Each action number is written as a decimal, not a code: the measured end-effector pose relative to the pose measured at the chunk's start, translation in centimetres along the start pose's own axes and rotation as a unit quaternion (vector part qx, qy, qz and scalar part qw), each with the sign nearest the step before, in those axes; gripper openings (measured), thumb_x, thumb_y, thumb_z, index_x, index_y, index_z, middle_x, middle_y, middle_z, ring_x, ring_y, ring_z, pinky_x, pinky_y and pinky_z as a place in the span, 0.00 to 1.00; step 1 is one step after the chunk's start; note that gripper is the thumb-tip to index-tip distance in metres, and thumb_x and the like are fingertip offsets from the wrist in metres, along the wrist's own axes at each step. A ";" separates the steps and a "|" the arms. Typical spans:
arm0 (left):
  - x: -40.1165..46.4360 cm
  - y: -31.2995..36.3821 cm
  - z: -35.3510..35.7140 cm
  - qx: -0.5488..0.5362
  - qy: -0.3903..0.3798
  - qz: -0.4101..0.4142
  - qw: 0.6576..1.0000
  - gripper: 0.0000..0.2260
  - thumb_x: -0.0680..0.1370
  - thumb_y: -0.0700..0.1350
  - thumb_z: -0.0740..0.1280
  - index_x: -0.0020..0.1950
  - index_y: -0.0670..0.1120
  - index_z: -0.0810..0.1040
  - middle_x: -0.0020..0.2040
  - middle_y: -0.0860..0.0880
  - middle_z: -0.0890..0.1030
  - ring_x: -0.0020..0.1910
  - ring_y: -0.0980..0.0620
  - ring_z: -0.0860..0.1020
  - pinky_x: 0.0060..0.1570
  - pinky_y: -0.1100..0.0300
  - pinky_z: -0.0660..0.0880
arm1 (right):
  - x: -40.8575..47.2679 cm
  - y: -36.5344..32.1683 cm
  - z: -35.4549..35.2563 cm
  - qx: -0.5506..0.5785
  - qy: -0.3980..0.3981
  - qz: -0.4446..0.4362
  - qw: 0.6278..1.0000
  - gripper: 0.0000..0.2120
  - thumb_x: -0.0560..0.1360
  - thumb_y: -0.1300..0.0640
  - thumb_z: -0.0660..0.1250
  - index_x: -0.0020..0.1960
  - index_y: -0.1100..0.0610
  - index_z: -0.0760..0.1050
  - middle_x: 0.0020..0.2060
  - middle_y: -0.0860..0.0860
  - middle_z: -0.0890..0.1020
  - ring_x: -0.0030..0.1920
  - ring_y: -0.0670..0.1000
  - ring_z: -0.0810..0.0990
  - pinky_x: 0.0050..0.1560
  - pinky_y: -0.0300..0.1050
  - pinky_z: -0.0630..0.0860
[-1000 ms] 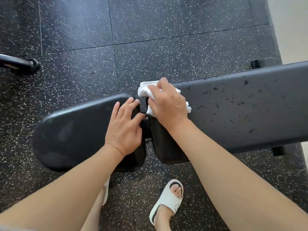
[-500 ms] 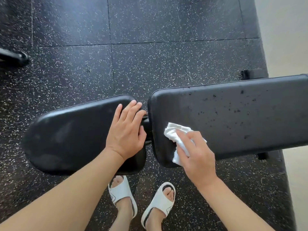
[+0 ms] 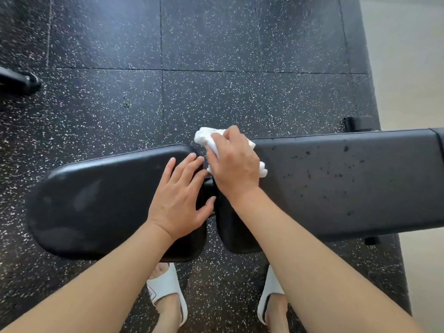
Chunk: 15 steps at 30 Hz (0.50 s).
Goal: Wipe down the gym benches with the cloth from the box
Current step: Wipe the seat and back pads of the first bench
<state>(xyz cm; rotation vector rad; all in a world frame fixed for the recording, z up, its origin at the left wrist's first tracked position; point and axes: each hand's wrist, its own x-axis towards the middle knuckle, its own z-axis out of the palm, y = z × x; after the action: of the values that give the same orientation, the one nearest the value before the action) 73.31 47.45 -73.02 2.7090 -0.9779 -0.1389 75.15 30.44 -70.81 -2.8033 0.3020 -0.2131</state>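
Under you lies a black rubber floor [image 3: 216, 92] flecked with white, its tile seams crossing beyond the bench, and a pale strip of floor [image 3: 413, 68] runs along its right edge. The bench stands across the floor in two black pads with a narrow gap between them. The long pad [image 3: 348, 183] reaches to the right edge of the view and carries dark specks over its top. The shorter seat pad [image 3: 96, 200] has a rounded left end.

Your left hand [image 3: 180, 203] lies flat on the seat pad at its right edge, fingers spread and straight, thumb reaching into the gap. Your right hand [image 3: 234, 164] sits at the far left corner of the long pad, fingers curled down over the white cloth [image 3: 206, 139] and pressing it against the pad. The cloth is bunched, and parts of it stick out past your fingers on the far side and beside your wrist.

Your feet in white slides [image 3: 168, 284] stand on the floor at the near edge of the bench. A black bar end [image 3: 26, 80] shows at the left edge of the floor.
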 end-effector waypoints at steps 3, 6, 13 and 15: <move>-0.1 0.2 -0.3 -0.002 -0.002 -0.005 1.000 0.25 0.79 0.60 0.64 0.69 0.45 0.79 0.78 0.44 0.71 0.82 0.44 0.62 0.82 0.39 0.53 | -0.1 1.0 -0.4 0.002 -0.024 -0.060 0.998 0.12 0.82 0.48 0.65 0.54 0.56 0.80 0.51 0.54 0.78 0.47 0.55 0.78 0.35 0.50 0.72; 0.5 1.5 -0.6 -0.037 0.009 -0.050 0.998 0.25 0.78 0.58 0.64 0.70 0.45 0.78 0.75 0.45 0.73 0.81 0.44 0.64 0.81 0.38 0.54 | 0.2 3.5 -1.4 -0.005 -0.034 -0.107 0.994 0.13 0.82 0.48 0.64 0.54 0.56 0.81 0.51 0.53 0.78 0.47 0.55 0.79 0.33 0.49 0.72; 2.2 10.3 1.1 -0.141 0.047 -0.188 0.971 0.28 0.80 0.52 0.62 0.78 0.42 0.69 0.79 0.42 0.67 0.78 0.40 0.66 0.80 0.39 0.57 | 2.2 13.8 -5.2 -0.047 -0.035 0.033 0.998 0.12 0.81 0.50 0.61 0.54 0.55 0.80 0.53 0.53 0.77 0.51 0.56 0.78 0.41 0.53 0.76; 2.1 11.5 2.3 -0.150 0.079 -0.217 0.961 0.28 0.81 0.49 0.61 0.79 0.40 0.68 0.80 0.41 0.66 0.78 0.38 0.66 0.80 0.40 0.58 | 2.4 15.5 -5.6 -0.042 -0.026 0.042 0.998 0.13 0.83 0.50 0.62 0.54 0.56 0.80 0.52 0.54 0.77 0.49 0.57 0.78 0.39 0.50 0.72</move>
<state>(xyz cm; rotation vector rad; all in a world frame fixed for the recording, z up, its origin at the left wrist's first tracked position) 67.44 37.12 -72.06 2.5558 -0.2773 -0.1368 73.59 13.86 -70.33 -2.8654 0.4233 -0.1103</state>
